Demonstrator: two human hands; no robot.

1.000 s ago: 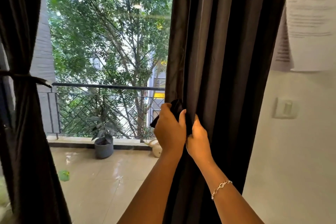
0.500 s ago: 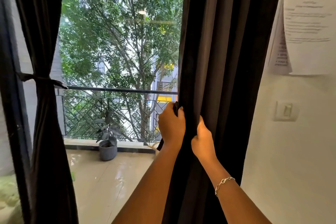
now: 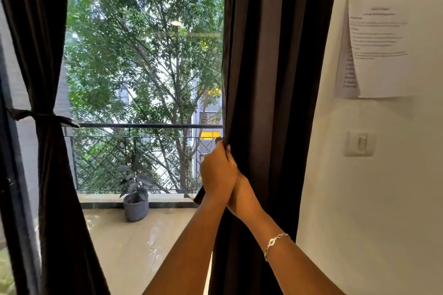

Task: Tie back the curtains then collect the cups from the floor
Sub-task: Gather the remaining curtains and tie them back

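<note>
Head view: the right curtain is gathered at the right side of the window, next to the wall. Its inner edge is held at about the level of the balcony railing. The left curtain is already cinched by a dark tieback, so the step in hand is judged to be the tying of the right one. No cups can be seen in this view.

For the step to be done well, the whole width of cloth should be bunched into one bundle before any band is passed round it, so that no fold is left loose towards the glass. The band is best set at the height of the tieback on the other curtain, so that the pair match. The bundle should be kept compressed by one hand while the strip is brought round by the other, and the knot should be drawn snug without the curtain being dragged down.

The left hand is closed round the curtain's leading edge, with the fingers curled over the folds. The right hand is pressed just behind and below it and is largely hidden; whether its fingers are closed on cloth cannot be told. A dark end of fabric is seen just below the left hand, possibly a tie strip, though this cannot be confirmed. Both forearms are raised from below and converge at the hands, the left lying in front of the right. A silver bracelet is worn on the right wrist.
</note>
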